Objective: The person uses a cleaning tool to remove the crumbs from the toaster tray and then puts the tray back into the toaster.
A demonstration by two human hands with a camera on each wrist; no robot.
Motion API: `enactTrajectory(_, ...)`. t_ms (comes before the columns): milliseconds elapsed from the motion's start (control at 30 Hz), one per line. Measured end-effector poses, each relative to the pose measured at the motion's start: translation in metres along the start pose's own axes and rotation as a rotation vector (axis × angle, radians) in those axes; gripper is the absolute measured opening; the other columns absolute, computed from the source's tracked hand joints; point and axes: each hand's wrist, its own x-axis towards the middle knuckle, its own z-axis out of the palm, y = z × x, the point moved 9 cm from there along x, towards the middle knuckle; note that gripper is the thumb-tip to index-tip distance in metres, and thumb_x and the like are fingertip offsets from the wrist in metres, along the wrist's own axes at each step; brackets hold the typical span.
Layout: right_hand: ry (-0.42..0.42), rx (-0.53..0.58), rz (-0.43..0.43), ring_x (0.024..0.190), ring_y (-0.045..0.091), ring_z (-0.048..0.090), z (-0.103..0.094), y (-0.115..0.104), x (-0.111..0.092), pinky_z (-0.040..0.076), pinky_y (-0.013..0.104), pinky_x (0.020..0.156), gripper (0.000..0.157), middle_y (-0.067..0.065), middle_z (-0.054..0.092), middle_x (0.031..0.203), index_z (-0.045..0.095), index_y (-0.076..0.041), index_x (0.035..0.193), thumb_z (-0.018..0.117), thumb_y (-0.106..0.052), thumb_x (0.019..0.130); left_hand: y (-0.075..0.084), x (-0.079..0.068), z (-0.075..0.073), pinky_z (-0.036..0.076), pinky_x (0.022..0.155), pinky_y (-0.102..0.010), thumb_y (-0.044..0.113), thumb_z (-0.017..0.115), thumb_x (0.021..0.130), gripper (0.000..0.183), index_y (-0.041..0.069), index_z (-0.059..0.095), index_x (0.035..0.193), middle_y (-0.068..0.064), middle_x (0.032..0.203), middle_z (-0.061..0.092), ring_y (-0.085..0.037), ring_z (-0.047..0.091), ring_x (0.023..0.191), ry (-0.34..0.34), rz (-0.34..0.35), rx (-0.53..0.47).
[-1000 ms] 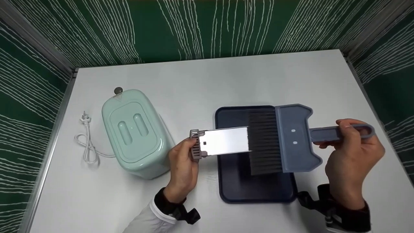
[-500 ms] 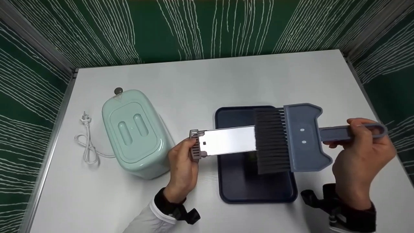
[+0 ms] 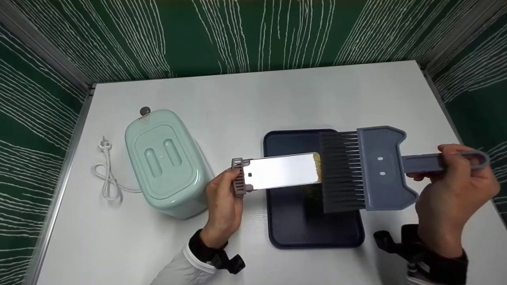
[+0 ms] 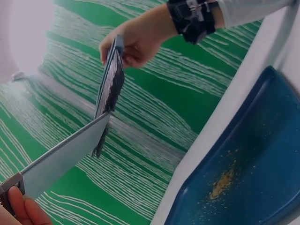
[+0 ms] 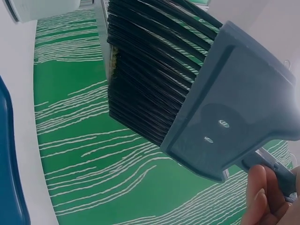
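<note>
The left hand pinches the slatted end of a silvery plate; the right hand grips the handle of a blue-grey brush, its dark bristles at the plate's other end (yellow crumbs edge it there). Below the plate sits a navy tray, strewn with loose grains. To its left stands a mint-green appliance; behind rises a green, white-streaked wall.

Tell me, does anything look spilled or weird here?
Yes: yellowish crumbs lie scattered in the blue tray, standing out against its dark surface. A yellow patch also covers the end of the shiny plate, beside the brush, while the rest looks smooth.
</note>
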Motion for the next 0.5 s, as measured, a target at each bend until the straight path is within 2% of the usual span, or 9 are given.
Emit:
enactTrajectory(133,0.002,-0.033,-0.031,0.047,0.025,0.061,-0.004,-0.005,0.003,0.047,0.024,0.04,0.013,0.023,0.059,0.076,0.063,0.02,0.089,0.057,0.011,0.096,0.0,0.0,0.0,0.053,0.065,-0.025,0.001,0.05,0.097,0.028,-0.013,0.074,0.103,-0.019,0.104,0.07,-0.018,0.064,0.083,-0.001,-0.001,-0.006)
enactTrajectory(300,0.027,-0.045,-0.021,0.049,0.024,0.061,-0.01,-0.007,0.007,0.049,0.022,0.043,0.011,0.02,0.054,0.077,0.065,0.014,0.093,0.055,0.009,0.098,0.0,0.0,0.001,0.052,0.065,-0.025,0.001,0.05,0.097,0.03,-0.017,0.071,0.107,-0.02,0.106,0.07,-0.019,0.064,0.085,-0.004,0.0,-0.006)
enactTrajectory(433,0.03,-0.031,-0.036,0.05,0.025,0.062,-0.01,-0.011,0.007,0.05,0.022,0.045,0.009,0.021,0.055,0.074,0.064,0.012,0.095,0.056,0.008,0.099,0.001,0.0,0.0,0.053,0.067,-0.026,0.001,0.049,0.098,0.032,-0.02,0.068,0.111,-0.021,0.108,0.071,-0.019,0.065,0.089,-0.004,0.0,0.001)
enactTrajectory(500,0.047,-0.014,-0.017,0.05,0.025,0.062,-0.01,-0.01,0.006,0.049,0.022,0.044,0.009,0.021,0.055,0.072,0.063,0.012,0.095,0.056,0.008,0.099,0.0,-0.001,0.0,0.053,0.067,-0.026,0.001,0.05,0.097,0.031,-0.019,0.07,0.11,-0.021,0.108,0.07,-0.019,0.065,0.089,-0.002,-0.003,0.003)
